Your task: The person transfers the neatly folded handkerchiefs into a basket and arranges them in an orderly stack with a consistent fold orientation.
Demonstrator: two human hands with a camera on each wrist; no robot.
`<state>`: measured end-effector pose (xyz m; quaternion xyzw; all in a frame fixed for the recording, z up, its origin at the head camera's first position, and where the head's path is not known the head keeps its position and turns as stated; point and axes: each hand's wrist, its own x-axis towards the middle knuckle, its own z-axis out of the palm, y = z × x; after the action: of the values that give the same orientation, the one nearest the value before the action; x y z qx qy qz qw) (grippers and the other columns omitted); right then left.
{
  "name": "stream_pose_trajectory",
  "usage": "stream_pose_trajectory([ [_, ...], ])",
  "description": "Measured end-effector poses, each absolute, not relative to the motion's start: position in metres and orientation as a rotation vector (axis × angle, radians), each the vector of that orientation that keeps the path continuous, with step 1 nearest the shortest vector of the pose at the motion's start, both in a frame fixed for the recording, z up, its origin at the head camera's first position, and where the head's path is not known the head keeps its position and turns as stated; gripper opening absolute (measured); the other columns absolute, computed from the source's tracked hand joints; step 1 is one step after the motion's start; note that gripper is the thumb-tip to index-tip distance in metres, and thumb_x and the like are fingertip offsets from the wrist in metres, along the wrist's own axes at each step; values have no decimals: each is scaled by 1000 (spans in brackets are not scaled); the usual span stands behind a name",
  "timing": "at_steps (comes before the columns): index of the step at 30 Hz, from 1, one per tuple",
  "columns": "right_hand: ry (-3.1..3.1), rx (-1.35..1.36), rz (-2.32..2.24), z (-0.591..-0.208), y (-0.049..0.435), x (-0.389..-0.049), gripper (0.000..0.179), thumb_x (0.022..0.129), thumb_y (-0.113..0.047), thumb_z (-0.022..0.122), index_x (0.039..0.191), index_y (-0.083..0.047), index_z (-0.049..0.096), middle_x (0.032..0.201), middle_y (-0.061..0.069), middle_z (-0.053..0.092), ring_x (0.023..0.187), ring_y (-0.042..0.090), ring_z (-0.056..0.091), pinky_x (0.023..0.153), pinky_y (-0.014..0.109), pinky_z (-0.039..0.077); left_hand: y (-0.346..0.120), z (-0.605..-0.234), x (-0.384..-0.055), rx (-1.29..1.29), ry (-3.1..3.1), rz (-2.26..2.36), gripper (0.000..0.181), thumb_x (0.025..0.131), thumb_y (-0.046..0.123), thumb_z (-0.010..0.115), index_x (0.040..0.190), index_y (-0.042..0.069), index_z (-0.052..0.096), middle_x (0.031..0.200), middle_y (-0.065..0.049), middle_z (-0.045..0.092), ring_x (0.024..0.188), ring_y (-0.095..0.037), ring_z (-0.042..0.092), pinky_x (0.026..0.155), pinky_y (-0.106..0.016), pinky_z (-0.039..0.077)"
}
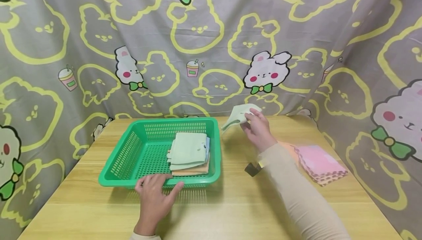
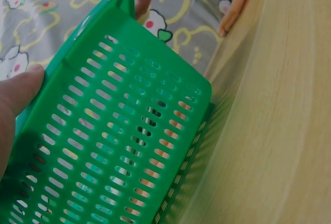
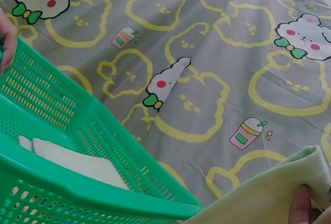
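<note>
My right hand (image 1: pixel 258 128) pinches a folded pale green cloth (image 1: pixel 242 114) in the air, off the right side of a green plastic basket (image 1: pixel 215 152). In the right wrist view that cloth (image 3: pixel 269 195) hangs close by the basket's corner, fingertips at its edge. My left hand (image 1: pixel 155 198) grips the near rim of the basket, fingers curled over it and thumb on the outer side. Inside the basket, at its right end, lies a stack of folded cloths (image 1: pixel 189 150), pale green on top with orange and blue edges below.
To the right on the wooden table (image 1: pixel 211 218) lie a folded pink cloth (image 1: pixel 319 163) with a scalloped edge and an orange cloth (image 1: pixel 288 150), partly behind my right forearm. A small dark piece (image 1: pixel 252 169) is beside the sleeve. A patterned curtain (image 1: pixel 211 42) encloses the table.
</note>
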<state>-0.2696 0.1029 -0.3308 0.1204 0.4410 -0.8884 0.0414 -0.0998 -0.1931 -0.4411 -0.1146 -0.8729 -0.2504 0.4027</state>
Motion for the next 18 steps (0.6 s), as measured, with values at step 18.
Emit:
stream_pose_trajectory([
  [18,1285,330,-2743,-321,97,-270,46,99,1,45,142,-10,34,144,11,30,115,23,48,90,24,47,-193,-441,-100,-293,-2192,-633,50,82,57,67,83,7,67,82,-8,68,82,-29,54,84,-58,20],
])
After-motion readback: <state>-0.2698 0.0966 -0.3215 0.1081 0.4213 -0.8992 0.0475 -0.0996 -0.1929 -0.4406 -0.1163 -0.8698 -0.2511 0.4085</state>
